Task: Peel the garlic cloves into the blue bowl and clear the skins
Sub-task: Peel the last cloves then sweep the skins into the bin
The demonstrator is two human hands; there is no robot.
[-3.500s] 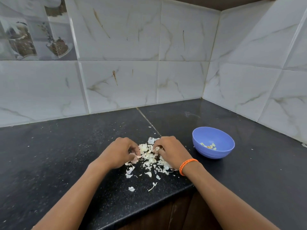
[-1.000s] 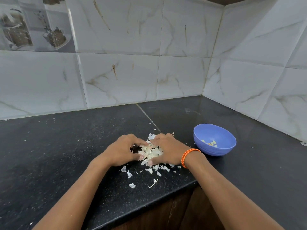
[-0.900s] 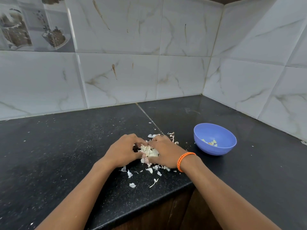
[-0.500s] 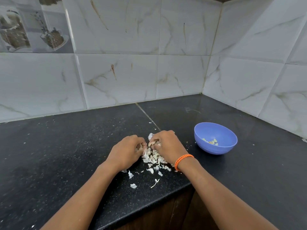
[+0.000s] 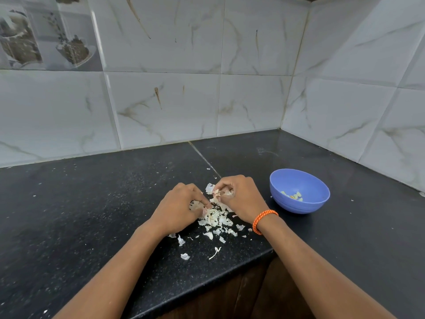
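Observation:
A heap of white garlic skins [image 5: 217,218] lies on the black counter [image 5: 92,203] between my two hands. My left hand [image 5: 178,208] curls over the heap's left side with skins caught under its fingers. My right hand [image 5: 239,195], an orange band at its wrist, grips a bunch of skins at the heap's far edge. To the right stands the blue bowl [image 5: 312,203] with several peeled garlic cloves [image 5: 293,196] inside. What lies under both palms is hidden.
Loose skin scraps [image 5: 185,256] lie scattered toward the counter's front edge [image 5: 207,279], which runs close below the heap. Tiled walls meet in a corner at the back right. A dark wooden cabinet front sits under the counter.
Both hands have raked the spread skins into a tighter heap. The right hand's fingers have curled round a bunch of skins at the far edge. The bowl stayed put.

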